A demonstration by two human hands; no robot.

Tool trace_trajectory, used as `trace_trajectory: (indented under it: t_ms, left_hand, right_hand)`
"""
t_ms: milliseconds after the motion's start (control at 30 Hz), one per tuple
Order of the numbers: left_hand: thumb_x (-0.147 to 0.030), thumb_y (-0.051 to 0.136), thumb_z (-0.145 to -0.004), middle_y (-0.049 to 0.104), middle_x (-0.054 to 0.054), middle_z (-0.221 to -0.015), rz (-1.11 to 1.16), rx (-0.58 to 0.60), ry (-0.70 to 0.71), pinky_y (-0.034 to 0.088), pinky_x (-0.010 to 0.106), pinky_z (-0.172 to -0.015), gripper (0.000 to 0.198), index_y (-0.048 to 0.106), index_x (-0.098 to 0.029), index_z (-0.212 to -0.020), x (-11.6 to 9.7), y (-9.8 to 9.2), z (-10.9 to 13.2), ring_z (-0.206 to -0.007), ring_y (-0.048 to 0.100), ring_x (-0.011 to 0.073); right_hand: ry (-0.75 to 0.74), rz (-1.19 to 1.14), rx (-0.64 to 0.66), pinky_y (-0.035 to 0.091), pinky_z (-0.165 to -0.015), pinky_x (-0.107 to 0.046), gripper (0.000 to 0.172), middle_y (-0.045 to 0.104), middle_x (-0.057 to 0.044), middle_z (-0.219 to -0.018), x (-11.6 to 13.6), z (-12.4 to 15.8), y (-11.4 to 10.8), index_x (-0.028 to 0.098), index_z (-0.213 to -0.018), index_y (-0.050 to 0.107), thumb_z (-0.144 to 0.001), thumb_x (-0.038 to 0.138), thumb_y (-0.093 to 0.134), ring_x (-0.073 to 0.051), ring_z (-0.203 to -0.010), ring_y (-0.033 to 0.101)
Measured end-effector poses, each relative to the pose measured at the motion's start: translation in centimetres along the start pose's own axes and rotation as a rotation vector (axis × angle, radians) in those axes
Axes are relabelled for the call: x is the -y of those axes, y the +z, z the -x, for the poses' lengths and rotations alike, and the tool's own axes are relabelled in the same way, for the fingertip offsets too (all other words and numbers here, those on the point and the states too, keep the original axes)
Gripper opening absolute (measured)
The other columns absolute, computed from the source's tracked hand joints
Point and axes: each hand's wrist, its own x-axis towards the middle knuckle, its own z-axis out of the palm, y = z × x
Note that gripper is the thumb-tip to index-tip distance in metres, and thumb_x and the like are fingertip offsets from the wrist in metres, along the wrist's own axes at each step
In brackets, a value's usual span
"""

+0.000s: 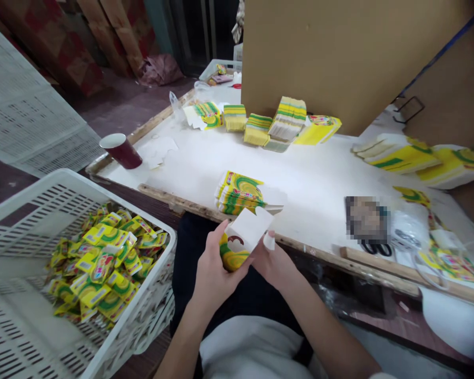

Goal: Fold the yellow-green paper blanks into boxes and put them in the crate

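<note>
Tilting above the lap (191, 242), a yellow-and-white carton (248, 229) is clasped by the curled left hand (214, 268). Its right side is met by the half-closed right hand (272, 266); firmness of grip there cannot be told. Beyond, stacked cartons (240, 192) are laid on the white table (312, 179). Yellow packets (102, 263) are contained in the slotted crate (55, 197) at left.
</note>
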Motion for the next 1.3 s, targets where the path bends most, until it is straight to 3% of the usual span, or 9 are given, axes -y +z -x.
trace_trajectory:
  t_ms: [200, 400, 533, 667, 733, 833, 933, 1133, 1300]
  left_hand:
    - [-0.012, 0.062, -0.067, 0.051, 0.008, -0.110, -0.033, 0.043, 0.142, 0.049, 0.032, -0.079, 0.066, 0.031, -0.025, -0.124, 0.1, 0.7, 0.2, -0.099, 0.057, 0.0217]
    - [-0.010, 0.059, -0.065, 0.051, 0.005, -0.103, -0.029, 0.099, 0.091, 0.048, 0.029, -0.074, 0.048, 0.039, -0.025, -0.106, 0.1, 0.3, 0.2, -0.094, 0.058, 0.0201]
    - [-0.015, 0.058, -0.066, 0.053, 0.002, -0.089, -0.030, 0.184, -0.063, 0.047, 0.029, -0.065, 0.044, 0.039, -0.024, -0.105, 0.7, 0.1, 0.0, -0.076, 0.059, 0.0182]
    - [-0.015, 0.056, -0.066, 0.053, 0.005, -0.091, 0.053, 0.199, 0.022, 0.048, 0.030, -0.066, 0.034, 0.047, -0.022, -0.098, 1.5, 0.9, 0.1, -0.083, 0.059, 0.0210]
    - [-0.013, 0.056, -0.066, 0.051, 0.008, -0.100, 0.063, 0.128, -0.024, 0.049, 0.031, -0.066, 0.040, 0.045, -0.022, -0.103, 1.5, 1.3, 0.1, -0.082, 0.060, 0.0197]
    - [-0.017, 0.063, -0.064, 0.049, 0.010, -0.106, 0.053, 0.032, -0.169, 0.050, 0.033, -0.069, 0.060, 0.034, -0.019, -0.116, 1.1, 1.4, -0.1, -0.083, 0.060, 0.0201]
    - [-0.021, 0.068, -0.063, 0.052, 0.009, -0.104, -0.088, 0.025, -0.157, 0.047, 0.042, -0.081, 0.054, 0.041, -0.019, -0.110, 0.9, 0.6, -0.7, -0.096, 0.056, 0.0262]
    - [-0.020, 0.067, -0.062, 0.061, 0.006, -0.100, -0.145, 0.082, -0.057, 0.046, 0.039, -0.083, 0.047, 0.051, -0.022, -0.106, 1.5, -0.9, -1.1, -0.094, 0.057, 0.0253]
    - [-0.026, 0.066, -0.067, 0.064, 0.005, -0.099, -0.104, 0.136, -0.036, 0.047, 0.034, -0.082, 0.042, 0.054, -0.023, -0.107, 1.1, -1.3, -1.0, -0.091, 0.061, 0.0222]
  right_hand:
    - [0.028, 0.106, 0.057, 0.042, -0.096, -0.038, 0.029, 0.068, -0.005, -0.103, 1.0, 0.2, 0.3, 0.021, -0.098, 0.066, -0.070, 0.029, 0.067, -0.022, -0.100, 0.061]
    - [0.073, 0.245, 0.135, 0.042, -0.096, -0.042, 0.045, 0.067, -0.007, -0.106, 0.4, -0.5, -0.2, 0.020, -0.110, 0.062, -0.072, 0.044, 0.067, -0.024, -0.099, 0.061]
    - [-0.176, 0.578, 0.069, 0.030, -0.107, -0.047, 0.058, 0.051, -0.009, -0.134, 0.2, -0.1, -0.5, 0.024, -0.132, 0.045, -0.080, 0.045, 0.059, -0.026, -0.124, 0.046]
    - [-0.371, 1.037, 0.257, 0.025, -0.112, -0.043, 0.066, 0.026, -0.007, -0.151, 0.4, 0.8, -0.2, 0.025, -0.141, 0.031, -0.081, 0.018, 0.058, -0.024, -0.138, 0.025]
    - [-0.416, 1.118, 0.259, 0.031, -0.110, -0.040, 0.059, 0.031, -0.005, -0.148, 0.2, 0.7, -0.4, 0.027, -0.138, 0.039, -0.083, 0.008, 0.048, -0.021, -0.136, 0.031]
    - [-0.477, 1.086, 0.078, 0.038, -0.106, -0.038, 0.053, 0.049, -0.003, -0.137, -0.1, 0.1, -1.1, 0.031, -0.125, 0.055, -0.082, 0.003, 0.042, -0.019, -0.124, 0.048]
    - [-0.513, 1.036, -0.070, 0.038, -0.105, -0.041, 0.048, 0.055, -0.005, -0.131, -0.1, -0.4, -1.8, 0.030, -0.124, 0.056, -0.083, 0.008, 0.046, -0.021, -0.123, 0.050]
    - [-0.436, 1.200, 0.132, 0.036, -0.105, -0.042, 0.042, 0.031, -0.010, -0.148, 0.2, 0.1, -2.2, 0.025, -0.123, 0.058, -0.083, 0.016, 0.055, -0.027, -0.133, 0.035]
    - [-0.488, 1.174, 0.133, 0.043, -0.099, -0.037, 0.024, 0.051, -0.011, -0.133, 1.1, 0.0, -2.7, 0.023, -0.102, 0.070, -0.084, 0.018, 0.056, -0.024, -0.122, 0.050]
